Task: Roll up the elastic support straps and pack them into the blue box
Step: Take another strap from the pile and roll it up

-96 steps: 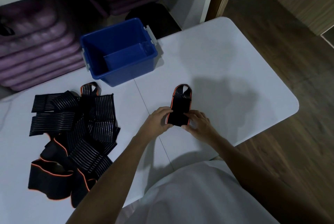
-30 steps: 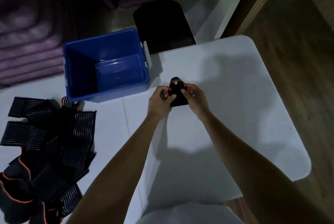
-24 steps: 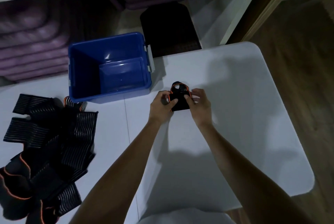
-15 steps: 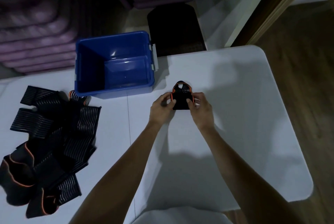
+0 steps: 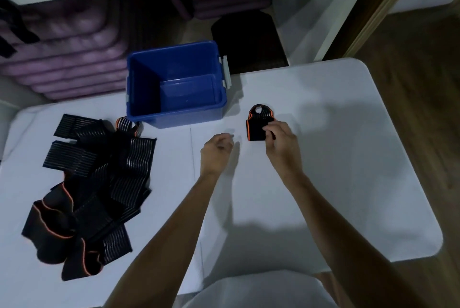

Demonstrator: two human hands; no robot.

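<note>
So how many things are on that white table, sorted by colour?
Blue: 1, the blue box.
Black with orange trim: 1 rolled strap pinched by the right hand, plus 1 tangled pile of straps, too overlapped to count singly.
Total: 3.

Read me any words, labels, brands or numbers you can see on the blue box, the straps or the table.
None: no readable text shows on the blue box, the rolled strap, the strap pile or the table.

We note bare forearms, no sleeves; left hand, right hand ungloved; pale garment below.
</note>
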